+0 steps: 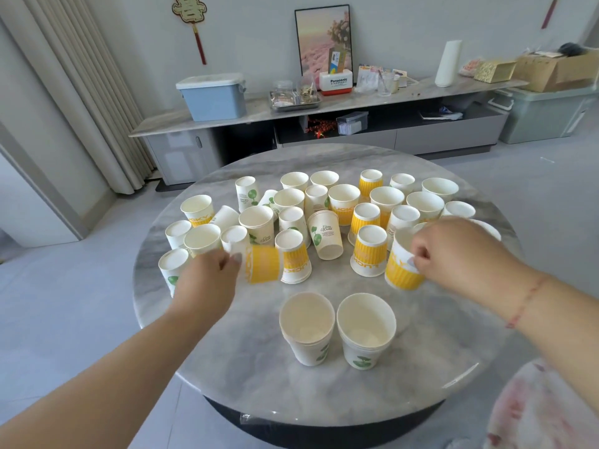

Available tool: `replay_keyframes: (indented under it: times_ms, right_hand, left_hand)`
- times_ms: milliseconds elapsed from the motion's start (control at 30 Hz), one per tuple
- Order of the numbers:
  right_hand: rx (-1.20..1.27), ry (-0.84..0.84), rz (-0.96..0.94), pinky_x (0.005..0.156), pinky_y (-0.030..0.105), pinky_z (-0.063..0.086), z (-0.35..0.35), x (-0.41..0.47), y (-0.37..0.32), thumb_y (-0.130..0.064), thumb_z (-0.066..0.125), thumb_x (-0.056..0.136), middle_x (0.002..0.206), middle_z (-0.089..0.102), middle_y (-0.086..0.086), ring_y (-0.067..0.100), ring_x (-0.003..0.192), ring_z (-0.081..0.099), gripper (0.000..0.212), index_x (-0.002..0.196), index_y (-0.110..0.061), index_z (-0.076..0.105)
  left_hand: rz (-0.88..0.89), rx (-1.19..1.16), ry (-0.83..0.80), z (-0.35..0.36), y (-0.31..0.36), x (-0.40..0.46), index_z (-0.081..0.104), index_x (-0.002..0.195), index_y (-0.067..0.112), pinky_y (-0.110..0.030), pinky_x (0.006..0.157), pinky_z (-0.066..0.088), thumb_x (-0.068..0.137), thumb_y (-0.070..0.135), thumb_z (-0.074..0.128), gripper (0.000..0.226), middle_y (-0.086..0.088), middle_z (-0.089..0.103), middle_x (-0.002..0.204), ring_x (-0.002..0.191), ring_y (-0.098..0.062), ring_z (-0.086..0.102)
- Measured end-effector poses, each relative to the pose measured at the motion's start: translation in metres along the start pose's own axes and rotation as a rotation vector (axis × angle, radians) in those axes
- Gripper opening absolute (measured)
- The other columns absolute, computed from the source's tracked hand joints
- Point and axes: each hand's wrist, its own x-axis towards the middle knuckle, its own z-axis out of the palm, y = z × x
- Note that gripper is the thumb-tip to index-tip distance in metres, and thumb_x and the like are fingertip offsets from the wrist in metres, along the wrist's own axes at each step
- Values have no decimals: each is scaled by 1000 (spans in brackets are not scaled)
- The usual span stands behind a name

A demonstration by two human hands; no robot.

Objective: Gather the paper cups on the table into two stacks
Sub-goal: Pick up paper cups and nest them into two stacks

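Many paper cups, white with green leaves or yellow-banded, crowd the far half of a round marble table. Two short stacks of upright cups stand near the front: the left stack and the right stack. My left hand grips a yellow-banded cup tipped on its side above the table. My right hand pinches the rim of another yellow-banded cup, upright and tilted slightly. An upside-down yellow cup stands between the two hands.
Several cups stand upside down and several upright; one green-leaf cup leans among them. Behind the table runs a low cabinet with a blue bin, a tray and boxes. A patterned cloth lies at the lower right.
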Motion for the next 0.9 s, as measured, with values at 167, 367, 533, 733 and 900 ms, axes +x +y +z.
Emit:
replay_keyframes:
  times_ms: [167, 367, 533, 733, 900]
  right_hand:
    - [342, 295, -471, 62, 27, 40, -50, -25, -19, -23, 60, 74, 60, 58, -8, 16, 65, 49, 16, 59, -20, 62]
    - [178, 120, -743, 54, 25, 42, -26, -34, -33, -21, 65, 66, 56, 55, -9, 10, 61, 44, 13, 55, -22, 59]
    - [-14, -32, -795, 57, 24, 43, 7, -37, -39, -59, 56, 59, 59, 57, -11, 11, 65, 52, 33, 61, -27, 64]
    - [-162, -48, -861, 46, 25, 48, 24, -28, -47, -39, 79, 46, 49, 52, -8, 15, 55, 56, 27, 46, -22, 58]
    - [-28, -124, -673, 62, 28, 45, 14, -8, -35, -51, 68, 65, 71, 62, -5, 16, 77, 56, 29, 70, -22, 68]
  left_hand:
    - [868, 212, 139, -44, 35, -34, 63, 69, 15, -29, 51, 41, 89, 35, 48, 31, 6, 48, 65, 55, -17, 45]
    - [1115, 448, -28, -21, 28, -45, 66, 67, 16, -34, 44, 48, 88, 38, 46, 36, 0, 55, 63, 54, -25, 55]
    - [1179, 552, -190, -1, 15, -45, 69, 68, 28, -26, 43, 48, 77, 61, 46, 42, 9, 57, 62, 51, -15, 56]
    - [1233, 658, -193, 25, 8, -43, 61, 53, 24, -21, 39, 42, 69, 43, 77, 29, 6, 51, 54, 45, -17, 52]
    - [1072, 643, -119, 23, 13, -30, 70, 65, 26, -21, 41, 42, 74, 60, 51, 40, 7, 58, 58, 49, -16, 58]
